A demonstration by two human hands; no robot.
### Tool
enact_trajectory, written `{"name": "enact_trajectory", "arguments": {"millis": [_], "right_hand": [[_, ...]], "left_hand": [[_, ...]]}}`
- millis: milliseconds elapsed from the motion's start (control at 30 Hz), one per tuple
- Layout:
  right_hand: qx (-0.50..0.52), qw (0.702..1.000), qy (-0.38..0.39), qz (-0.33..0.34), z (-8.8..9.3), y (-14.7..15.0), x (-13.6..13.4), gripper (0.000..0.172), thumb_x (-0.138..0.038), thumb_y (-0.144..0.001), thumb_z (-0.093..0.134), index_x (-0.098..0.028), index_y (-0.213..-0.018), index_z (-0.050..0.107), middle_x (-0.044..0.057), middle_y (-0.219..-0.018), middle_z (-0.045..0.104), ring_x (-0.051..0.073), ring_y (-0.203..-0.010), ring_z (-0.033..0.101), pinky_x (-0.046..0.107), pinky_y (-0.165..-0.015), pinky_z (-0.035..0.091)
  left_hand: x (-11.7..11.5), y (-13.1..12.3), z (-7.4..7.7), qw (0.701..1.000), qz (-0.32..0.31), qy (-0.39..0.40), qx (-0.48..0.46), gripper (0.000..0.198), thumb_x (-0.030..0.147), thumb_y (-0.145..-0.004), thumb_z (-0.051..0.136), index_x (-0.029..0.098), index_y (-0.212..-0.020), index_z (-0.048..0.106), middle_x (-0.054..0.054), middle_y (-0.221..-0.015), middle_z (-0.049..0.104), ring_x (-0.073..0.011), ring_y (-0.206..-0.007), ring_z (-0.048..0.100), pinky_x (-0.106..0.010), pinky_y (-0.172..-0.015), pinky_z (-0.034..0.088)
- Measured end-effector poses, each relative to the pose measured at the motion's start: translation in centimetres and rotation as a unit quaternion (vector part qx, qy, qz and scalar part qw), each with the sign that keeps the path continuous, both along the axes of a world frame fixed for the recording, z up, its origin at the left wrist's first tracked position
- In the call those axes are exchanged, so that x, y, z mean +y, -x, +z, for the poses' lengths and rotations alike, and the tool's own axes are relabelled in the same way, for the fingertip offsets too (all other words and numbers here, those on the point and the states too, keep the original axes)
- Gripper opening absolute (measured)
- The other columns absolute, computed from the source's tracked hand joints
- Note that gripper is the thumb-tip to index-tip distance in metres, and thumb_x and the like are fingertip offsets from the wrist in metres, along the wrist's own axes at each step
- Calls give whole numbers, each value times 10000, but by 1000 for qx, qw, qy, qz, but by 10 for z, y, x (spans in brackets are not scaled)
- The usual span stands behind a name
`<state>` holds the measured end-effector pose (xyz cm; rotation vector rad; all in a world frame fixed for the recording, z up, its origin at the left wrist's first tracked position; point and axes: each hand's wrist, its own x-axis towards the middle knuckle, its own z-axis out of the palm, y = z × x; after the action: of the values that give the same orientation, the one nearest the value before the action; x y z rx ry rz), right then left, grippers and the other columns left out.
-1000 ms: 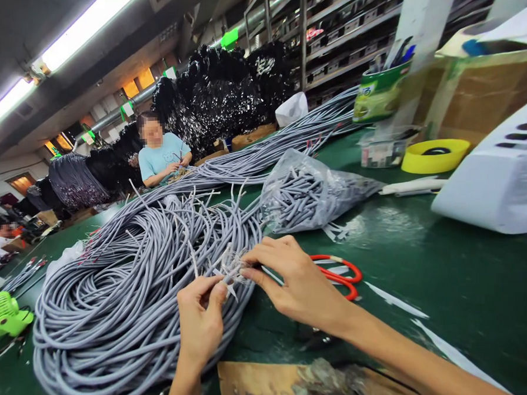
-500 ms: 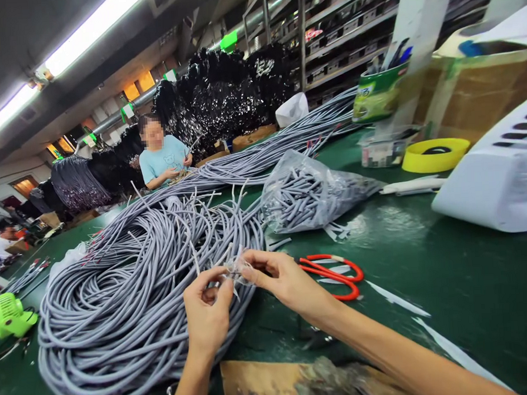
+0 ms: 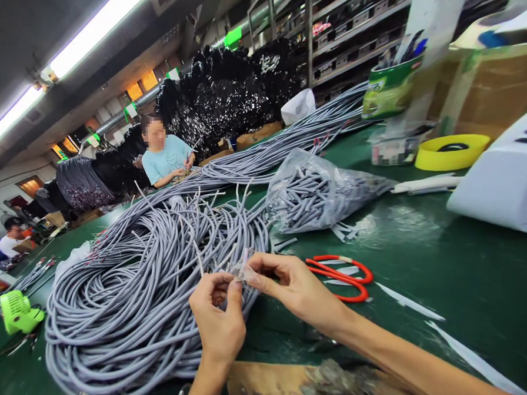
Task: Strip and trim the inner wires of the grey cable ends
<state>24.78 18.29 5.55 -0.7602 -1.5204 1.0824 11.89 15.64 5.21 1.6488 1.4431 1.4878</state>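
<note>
My left hand (image 3: 218,309) and my right hand (image 3: 294,281) meet over the near right side of a big coil of grey cables (image 3: 115,323). Both are closed, thumb against fingers, pinching a small tuft of clear, wispy film (image 3: 239,269) between them. Whether a cable end sits inside the film I cannot make out. To the right of my right hand lie scissors with red handles (image 3: 360,278), their blades partly hidden. Behind the hands rests a clear plastic bag (image 3: 307,195) full of short grey cable pieces.
White strips (image 3: 410,302) lie on the green table (image 3: 425,254). A brown board (image 3: 264,386) with dark scraps sits by my right forearm. Around stand a green fan (image 3: 20,313), a yellow ring (image 3: 451,152), a green can (image 3: 390,87) and a white appliance (image 3: 506,190). Across the table sits a co-worker (image 3: 166,158).
The whole view has shifted slightly, so things appear a little further right. Both hands keep their pinch on the wispy film, with only a small change in the fingers.
</note>
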Motion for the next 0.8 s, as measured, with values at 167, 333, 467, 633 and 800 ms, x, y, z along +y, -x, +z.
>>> {"name": "enact_trajectory", "arguments": {"millis": [167,333,467,633,800], "right_hand": [[-40,994,-98,0,2,-1,-11,383,-523,-779,503,-174,-625,533,5,-565,505,131,-545,447,255,-504,375],[-58,973,-217,55,11,-8,-29,414,-501,-847,421,-198,-577,505,-16,-506,488,119,-504,447,313,-648,416],[-51,992,-63,-101,-1,0,-15,359,-484,-627,674,-207,-808,536,-55,-554,422,103,-462,378,227,-426,347],[-61,995,26,-72,-15,19,-3,314,-361,-636,647,-188,-873,537,-45,-593,474,119,-523,483,236,-530,446],[-55,996,-16,-62,-13,22,-6,178,-327,-758,483,-180,-677,541,8,-622,552,127,-545,502,231,-511,429]], "left_hand": [[6,3,-3,995,6,15,-94,184,321,-726,579,145,-691,540,53,-522,442,-60,-419,378,-176,-400,278],[28,14,-7,975,68,36,-207,284,425,-690,591,174,-675,458,107,-456,341,-34,-319,261,-166,-332,184],[27,18,-6,976,25,13,-214,257,409,-722,574,170,-706,479,63,-520,447,-73,-452,425,-181,-462,350],[16,14,-5,986,-48,4,-161,229,368,-717,615,159,-684,528,28,-642,468,-101,-614,441,-203,-604,371],[16,13,-3,971,-120,59,-196,289,408,-698,640,151,-633,527,30,-605,443,-100,-584,408,-211,-587,353]]}}
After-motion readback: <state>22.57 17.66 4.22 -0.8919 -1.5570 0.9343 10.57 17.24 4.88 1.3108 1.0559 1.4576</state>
